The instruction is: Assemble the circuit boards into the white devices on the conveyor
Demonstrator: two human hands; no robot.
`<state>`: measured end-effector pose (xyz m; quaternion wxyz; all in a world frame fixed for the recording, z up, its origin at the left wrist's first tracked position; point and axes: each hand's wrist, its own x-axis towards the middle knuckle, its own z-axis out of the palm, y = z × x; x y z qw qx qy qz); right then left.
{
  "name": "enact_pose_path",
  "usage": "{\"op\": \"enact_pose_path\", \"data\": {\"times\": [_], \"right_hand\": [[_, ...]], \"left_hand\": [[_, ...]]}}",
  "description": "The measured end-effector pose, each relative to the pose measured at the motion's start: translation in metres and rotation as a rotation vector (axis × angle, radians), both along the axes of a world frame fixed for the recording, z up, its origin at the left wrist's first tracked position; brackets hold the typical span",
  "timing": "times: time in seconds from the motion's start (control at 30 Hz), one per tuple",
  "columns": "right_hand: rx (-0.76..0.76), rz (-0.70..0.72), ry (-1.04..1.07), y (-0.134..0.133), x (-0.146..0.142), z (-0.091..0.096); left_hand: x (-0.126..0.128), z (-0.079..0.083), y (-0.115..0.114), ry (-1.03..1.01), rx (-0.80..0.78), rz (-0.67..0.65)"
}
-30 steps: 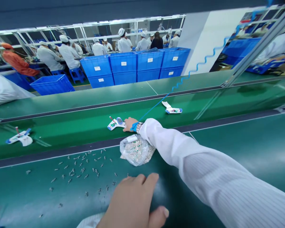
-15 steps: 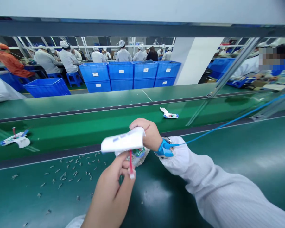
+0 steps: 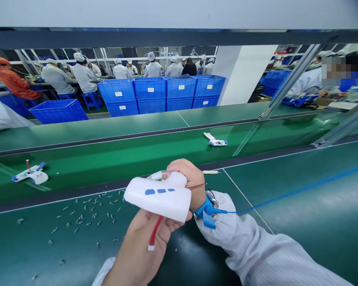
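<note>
White, curved plastic shell with three blue buttons (image 3: 159,198), lower centre of the frame: left hand (image 3: 144,242) grips from below, right hand (image 3: 192,180) curls round its upper right, neither nearer, long axis running left to right.

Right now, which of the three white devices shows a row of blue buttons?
The held device, in the left hand and right hand. The left device and right device lie on the green belt, no such row visible.

White sleeves (image 3: 265,248), the right finely striped; blue wrist strap (image 3: 209,214) with blue cord (image 3: 310,185).
</note>
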<state>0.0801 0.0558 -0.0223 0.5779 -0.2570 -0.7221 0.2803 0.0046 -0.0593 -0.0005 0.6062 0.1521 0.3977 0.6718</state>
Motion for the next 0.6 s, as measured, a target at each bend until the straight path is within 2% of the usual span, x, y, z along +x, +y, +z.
{"op": "enact_pose_path", "data": {"times": [0.17,0.23,0.33,0.43,0.6], "right_hand": [[-0.006,-0.012,0.034,-0.001,0.004,-0.004],[-0.046,-0.017,0.05,-0.001,0.007,-0.002],[-0.26,0.005,0.039,-0.003,0.008,-0.002],[-0.455,0.111,-0.034,-0.006,0.002,-0.006],[-0.628,0.504,-0.229,-0.012,-0.006,-0.013]], "left_hand": [[0.0,0.003,0.001,-0.098,0.037,-0.068],[-0.003,0.002,0.003,-0.082,0.065,-0.05],[-0.011,0.003,0.006,0.01,0.137,0.096],[-0.021,0.005,0.008,0.151,0.159,0.262],[-0.03,0.007,0.002,0.454,0.161,0.678]]}}
